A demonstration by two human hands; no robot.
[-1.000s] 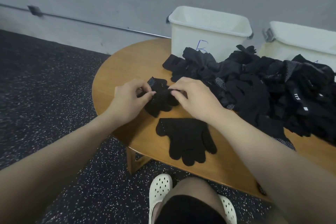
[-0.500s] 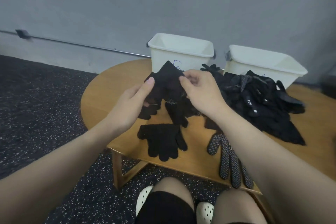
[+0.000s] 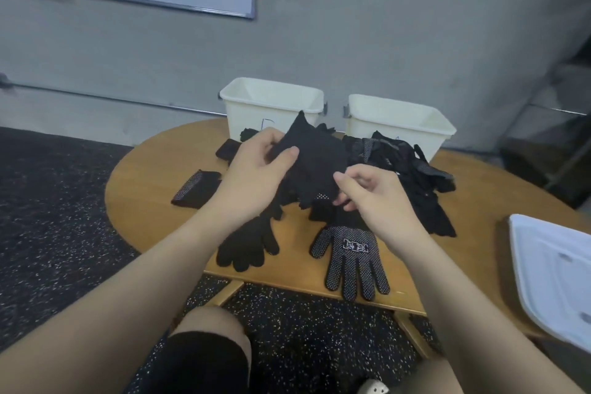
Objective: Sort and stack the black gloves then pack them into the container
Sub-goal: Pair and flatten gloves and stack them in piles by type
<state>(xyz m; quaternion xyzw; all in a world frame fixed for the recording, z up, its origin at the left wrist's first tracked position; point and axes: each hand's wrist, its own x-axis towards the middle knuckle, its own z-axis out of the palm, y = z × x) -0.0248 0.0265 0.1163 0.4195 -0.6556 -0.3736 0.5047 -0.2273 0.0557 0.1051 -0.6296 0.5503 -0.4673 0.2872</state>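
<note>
Two white bins (image 3: 275, 105) stood at the far edge of a rounded wooden desk (image 3: 144, 176) by a grey wall. Both hands, left (image 3: 256, 169) and right (image 3: 371, 192), had their fingers clamped on a black glove (image 3: 315, 163) raised above the pile (image 3: 415, 179); speckled floor (image 3: 57, 217) lay open to the left.

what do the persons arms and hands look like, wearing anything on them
Both arms are bare along their whole visible length, with no sleeves in view. The left hand and right hand wear no gloves; no rings, watch or wristband show. Fingers have short nails.
</note>
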